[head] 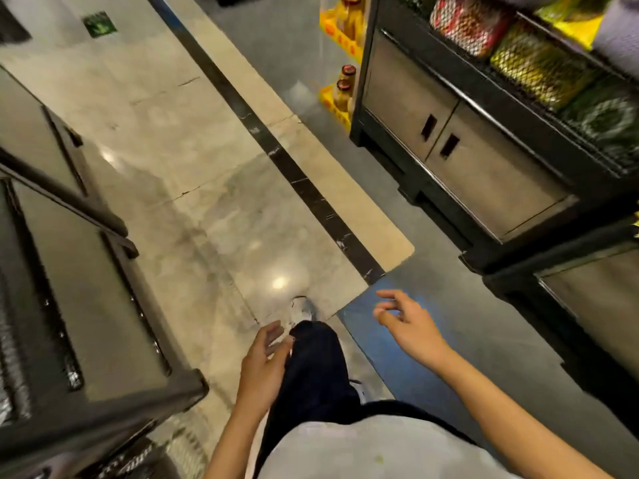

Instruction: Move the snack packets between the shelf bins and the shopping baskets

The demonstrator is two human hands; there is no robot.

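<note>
I look down at a shop aisle floor. My left hand (264, 357) hangs beside my dark trouser leg with fingers loosely relaxed and holds nothing. My right hand (406, 321) is raised over the floor, fingers loosely curled, also empty. Snack packets (532, 60) in red, yellow and green lie in wire shelf bins (587, 133) at the upper right, well away from both hands. No shopping basket is in view.
A dark shelf unit with steel cabinet doors (449, 133) stands on the right. Another dark unit (86, 271) fills the left side. Bottles on a yellow display (345, 91) stand at the far end. Tiled floor with a black strip (304, 188) runs between them.
</note>
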